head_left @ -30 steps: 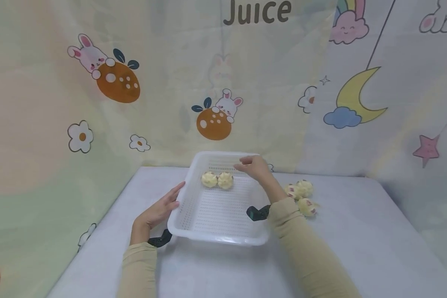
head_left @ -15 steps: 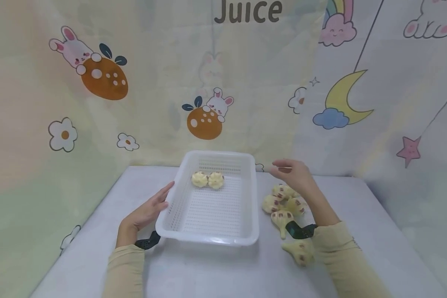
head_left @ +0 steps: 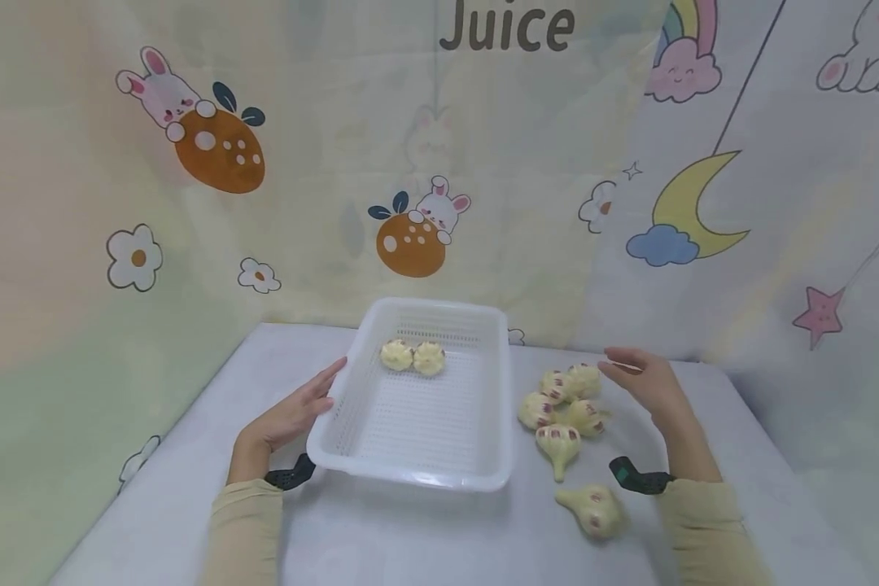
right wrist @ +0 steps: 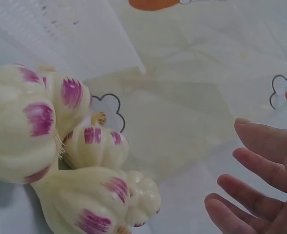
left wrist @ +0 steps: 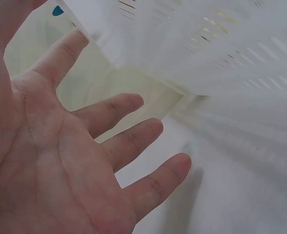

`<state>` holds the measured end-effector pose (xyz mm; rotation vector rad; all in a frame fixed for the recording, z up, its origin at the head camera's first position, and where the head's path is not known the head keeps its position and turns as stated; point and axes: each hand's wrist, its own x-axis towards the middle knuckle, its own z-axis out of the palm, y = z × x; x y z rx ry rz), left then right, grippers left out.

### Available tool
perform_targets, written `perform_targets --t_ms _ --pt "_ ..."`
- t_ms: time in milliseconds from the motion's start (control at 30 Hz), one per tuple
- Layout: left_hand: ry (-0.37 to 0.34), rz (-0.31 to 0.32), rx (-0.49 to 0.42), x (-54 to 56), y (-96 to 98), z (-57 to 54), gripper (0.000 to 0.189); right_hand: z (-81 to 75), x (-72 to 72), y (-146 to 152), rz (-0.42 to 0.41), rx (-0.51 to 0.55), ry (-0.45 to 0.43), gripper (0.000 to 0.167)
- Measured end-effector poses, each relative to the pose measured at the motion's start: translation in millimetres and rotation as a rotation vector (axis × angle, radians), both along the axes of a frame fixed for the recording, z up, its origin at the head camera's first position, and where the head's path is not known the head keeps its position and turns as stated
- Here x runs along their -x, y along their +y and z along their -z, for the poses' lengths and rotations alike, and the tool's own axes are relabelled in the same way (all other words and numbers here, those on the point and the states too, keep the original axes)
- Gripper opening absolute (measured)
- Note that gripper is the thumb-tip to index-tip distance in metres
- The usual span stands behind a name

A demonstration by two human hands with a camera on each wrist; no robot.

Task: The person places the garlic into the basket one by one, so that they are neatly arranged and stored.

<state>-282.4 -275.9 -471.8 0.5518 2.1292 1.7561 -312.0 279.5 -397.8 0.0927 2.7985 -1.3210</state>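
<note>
A white plastic basket (head_left: 410,478) with slotted walls stands mid-table in the head view. Two garlic bulbs (head_left: 430,358) sit side by side near its far left corner. My left hand (head_left: 286,415) is at the basket's left side, its fingertips at the rim; in the left wrist view the fingers (left wrist: 133,146) are spread and hold nothing. Several more garlic bulbs (head_left: 559,443), cream with purple marks, lie on the table right of the basket. My right hand (head_left: 648,387) hovers just right of this group, fingers loosely bent around nothing; the right wrist view shows it apart from the bulbs (right wrist: 92,200).
The white table (head_left: 381,537) ends at a printed cloth backdrop (head_left: 322,163) with cartoon rabbits, flowers and a moon. One bulb (head_left: 596,511) lies apart, nearer the front edge. A dark wrist device (head_left: 640,476) sits on the right arm, another (head_left: 290,474) on the left.
My right hand has moved from above the basket's far right corner out to the right, past the loose garlic bulbs. The left hand keeps its place at the basket's left side.
</note>
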Motion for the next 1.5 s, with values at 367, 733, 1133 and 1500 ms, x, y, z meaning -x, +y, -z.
perform_targets --t_ms 367,733,1133,1500 --pt "0.005 0.038 -0.037 -0.5 1.2 -4.7 0.066 29.7 -0.9 11 0.178 0.2 0.002 0.072" --pt "0.001 0.032 -0.048 2.3 -0.4 -2.1 0.066 37.2 9.4 21 0.166 0.208 -0.033 0.074" --pt "-0.011 0.044 -0.076 -1.8 5.6 -2.0 0.068 60.1 29.1 29 0.065 0.185 -0.089 0.076" --pt "-0.008 0.022 -0.037 0.8 1.4 2.0 0.067 70.2 41.5 31 -0.033 0.108 -0.075 0.077"
